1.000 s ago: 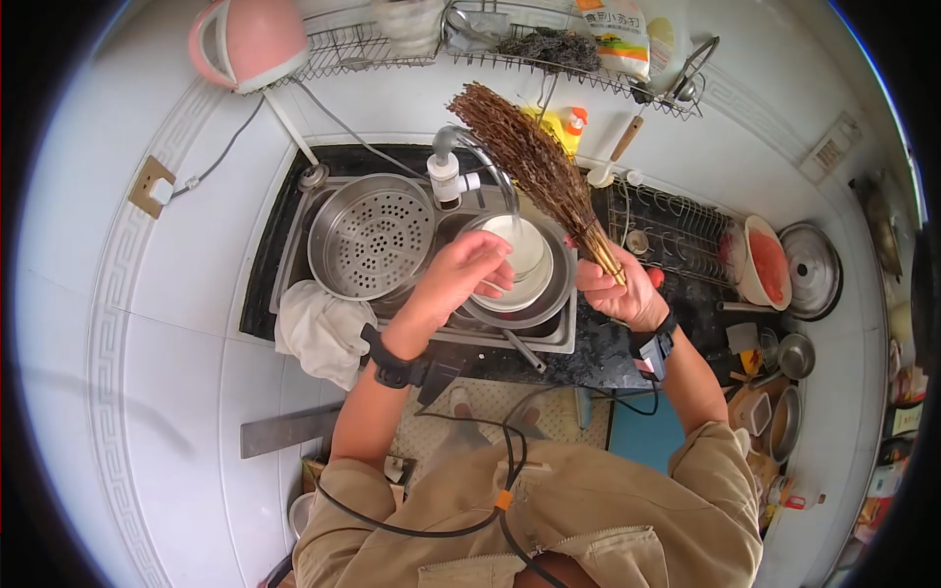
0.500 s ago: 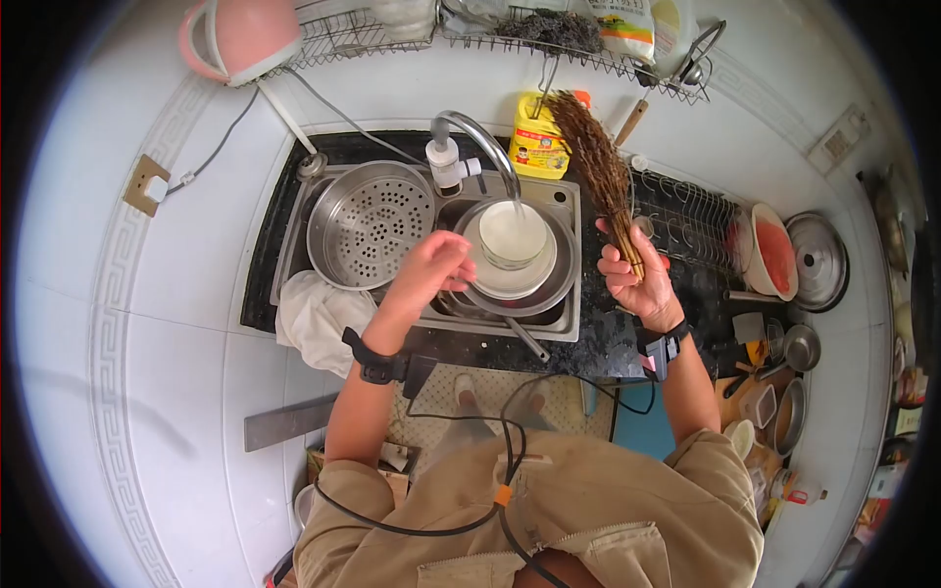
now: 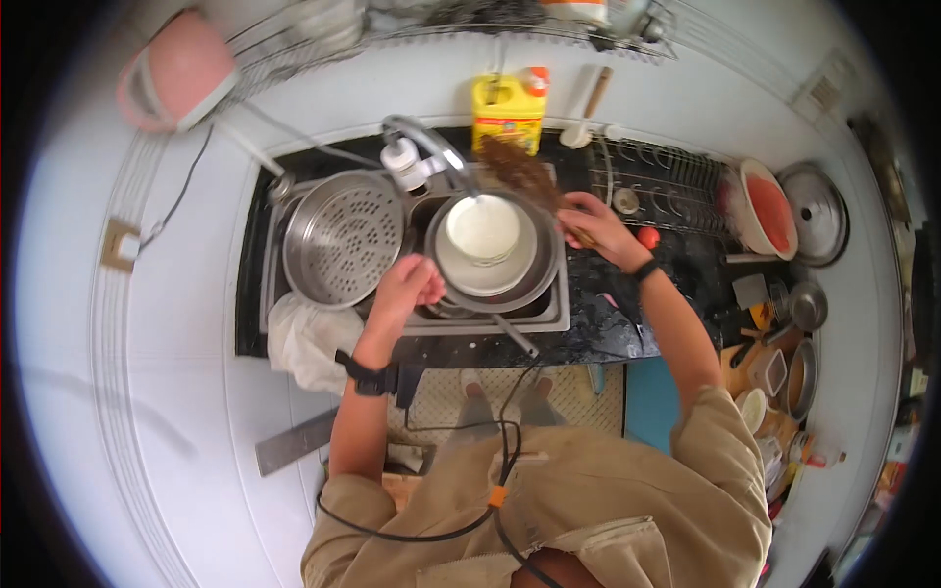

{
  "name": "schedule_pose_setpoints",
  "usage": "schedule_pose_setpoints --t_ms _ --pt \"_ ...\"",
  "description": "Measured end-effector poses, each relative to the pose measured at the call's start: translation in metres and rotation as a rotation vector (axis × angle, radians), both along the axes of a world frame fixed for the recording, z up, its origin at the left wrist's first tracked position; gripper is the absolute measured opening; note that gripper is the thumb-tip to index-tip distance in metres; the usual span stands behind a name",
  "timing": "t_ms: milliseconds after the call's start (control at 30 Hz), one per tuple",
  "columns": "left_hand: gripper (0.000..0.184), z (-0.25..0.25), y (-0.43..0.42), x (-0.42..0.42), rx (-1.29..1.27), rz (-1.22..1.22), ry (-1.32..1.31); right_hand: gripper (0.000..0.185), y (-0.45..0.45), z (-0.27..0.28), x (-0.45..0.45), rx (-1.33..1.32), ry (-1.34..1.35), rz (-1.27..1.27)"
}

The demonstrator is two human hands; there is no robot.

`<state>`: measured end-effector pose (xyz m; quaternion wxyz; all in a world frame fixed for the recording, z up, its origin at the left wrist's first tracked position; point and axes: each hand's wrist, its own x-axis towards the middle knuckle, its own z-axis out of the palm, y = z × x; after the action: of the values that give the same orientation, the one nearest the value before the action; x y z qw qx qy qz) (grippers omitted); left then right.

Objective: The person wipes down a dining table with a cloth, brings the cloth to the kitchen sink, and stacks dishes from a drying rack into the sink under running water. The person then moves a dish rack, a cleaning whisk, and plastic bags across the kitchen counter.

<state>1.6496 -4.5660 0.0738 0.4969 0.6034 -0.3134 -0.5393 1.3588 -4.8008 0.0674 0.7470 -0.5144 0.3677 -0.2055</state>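
My right hand (image 3: 600, 231) is closed round the handle end of a brown twig brush (image 3: 529, 178), whose blurred bristles point up and left over the back right of the sink. My left hand (image 3: 410, 284), fingers curled, hangs over the sink's front edge between a steel strainer (image 3: 345, 240) and a pan (image 3: 549, 265). What it might hold cannot be made out. In the pan, a white bowl (image 3: 483, 228) rests on a larger white dish (image 3: 480, 279). The curved faucet (image 3: 436, 147) ends just above the bowl.
A yellow jug (image 3: 508, 110) stands behind the sink. To the right are a wire dish rack (image 3: 667, 186), a red tomato-like item (image 3: 648, 237) and a bowl with red contents (image 3: 767, 211). A white cloth (image 3: 309, 343) drapes over the sink's front left corner.
The twig brush has swung left and down from upright, towards the sink. My left hand has lowered slightly and its fingers have curled. The whole view has shifted.
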Motion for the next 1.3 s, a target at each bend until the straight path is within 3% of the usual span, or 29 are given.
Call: schedule_pose_setpoints --t_ms 133,200,233,267,333,400,467,533,567,600,733,800,833,867,933,1100,1200,1300 --pt "0.028 -0.012 -0.006 -0.018 0.086 -0.02 0.017 0.05 -0.042 -0.076 0.031 0.038 -0.001 -0.113" --pt "0.03 -0.011 -0.006 -0.027 0.119 -0.031 -0.003 0.053 -0.048 -0.108 0.038 -0.258 0.228 -0.103" --pt "0.032 -0.011 -0.006 -0.029 0.133 -0.016 0.013 0.052 -0.045 -0.109 0.028 -0.555 0.445 -0.093" --pt "0.034 -0.012 -0.007 -0.031 0.144 0.003 0.033 0.052 -0.04 -0.109 0.014 -0.546 0.451 -0.112" --pt "0.034 -0.018 -0.01 -0.036 0.143 -0.025 0.045 0.044 -0.037 -0.107 -0.029 -0.986 0.677 -0.397" --pt "0.034 -0.022 -0.013 -0.044 0.176 -0.042 0.045 0.031 -0.045 -0.101 -0.074 -0.721 0.783 -0.428" --pt "0.032 -0.021 -0.018 -0.061 0.205 -0.051 0.032 0.021 -0.059 -0.119 -0.106 -1.023 1.048 -0.75" --pt "0.031 -0.029 -0.024 -0.072 0.215 -0.075 0.049 0.023 -0.064 -0.121 -0.125 -0.947 1.254 -0.818" --pt "0.031 -0.032 -0.026 -0.077 0.214 -0.094 0.07 0.036 -0.059 -0.125 -0.134 -0.896 1.285 -0.793" --pt "0.031 -0.033 -0.028 -0.083 0.226 -0.096 0.068 0.036 -0.059 -0.131 -0.141 -0.883 1.287 -0.788" --pt "0.03 -0.037 -0.035 -0.097 0.249 -0.146 0.058 0.05 -0.071 -0.154 -0.172 -0.849 1.257 -0.819" --pt "0.031 -0.037 -0.043 -0.102 0.233 -0.136 0.057 0.048 -0.076 -0.161 -0.2 -0.49 0.675 -0.802" --pt "0.03 -0.036 -0.046 -0.106 0.247 -0.14 0.054 0.044 -0.063 -0.155 -0.206 -0.469 0.605 -0.812" --pt "0.03 -0.035 -0.051 -0.11 0.246 -0.152 0.055 0.044 -0.048 -0.149 -0.217 -0.468 0.611 -0.822" --pt "0.029 -0.03 -0.063 -0.122 0.23 -0.177 0.055 0.043 -0.01 -0.121 -0.236 -0.784 0.863 -0.777" --pt "0.021 -0.027 -0.117 -0.168 0.117 -0.28 0.17 0.038 0.031 -0.1 -0.341 -0.824 1.154 -0.847" --pt "0.028 -0.028 -0.162 -0.21 0.047 -0.281 0.206 0.035 0.036 -0.07 -0.394 -0.84 1.28 -0.943" --pt "0.056 -0.044 -0.22 -0.242 0.069 -0.233 0.152 0.031 0.006 -0.064 -0.452 -0.896 1.398 -0.907"
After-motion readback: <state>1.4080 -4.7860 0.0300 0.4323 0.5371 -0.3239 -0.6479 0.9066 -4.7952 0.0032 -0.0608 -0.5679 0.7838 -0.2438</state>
